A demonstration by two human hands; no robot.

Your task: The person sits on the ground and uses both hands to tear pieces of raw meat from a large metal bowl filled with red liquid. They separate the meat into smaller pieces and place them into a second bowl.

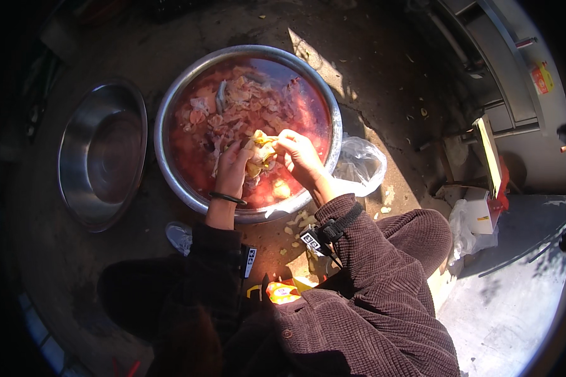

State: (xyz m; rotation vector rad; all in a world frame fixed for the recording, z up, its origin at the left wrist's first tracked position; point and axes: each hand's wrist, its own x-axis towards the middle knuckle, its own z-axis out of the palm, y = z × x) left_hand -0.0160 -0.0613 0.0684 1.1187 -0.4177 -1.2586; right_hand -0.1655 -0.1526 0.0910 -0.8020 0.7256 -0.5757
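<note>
The soft yellowish piece (262,152), which looks like skin or meat, sits between my two sets of fingers, over the basin. My left hand (234,164) grips its left side, and from this far off I cannot make out every fingertip; my right hand (300,158) pinches its upper right edge between thumb and fingers. I judge the step to be close two-handed work on this one piece, the left steadying while the right plucks at the edge. The next move, to my mind, calls for a firm left grip and a small, controlled pull with the right, since the piece looks slick and could slip. Beyond the fingers, pale pieces (251,97) lie in reddish water (305,116) inside the wide metal basin (161,139), whose near rim passes beneath my wrists. Farther out, a second metal basin (107,154) sits well to the fingers' left, a clear plastic bag (365,164) lies to their right, just beside the rim, and light scraps (305,220) dot the ground nearer my body
</note>
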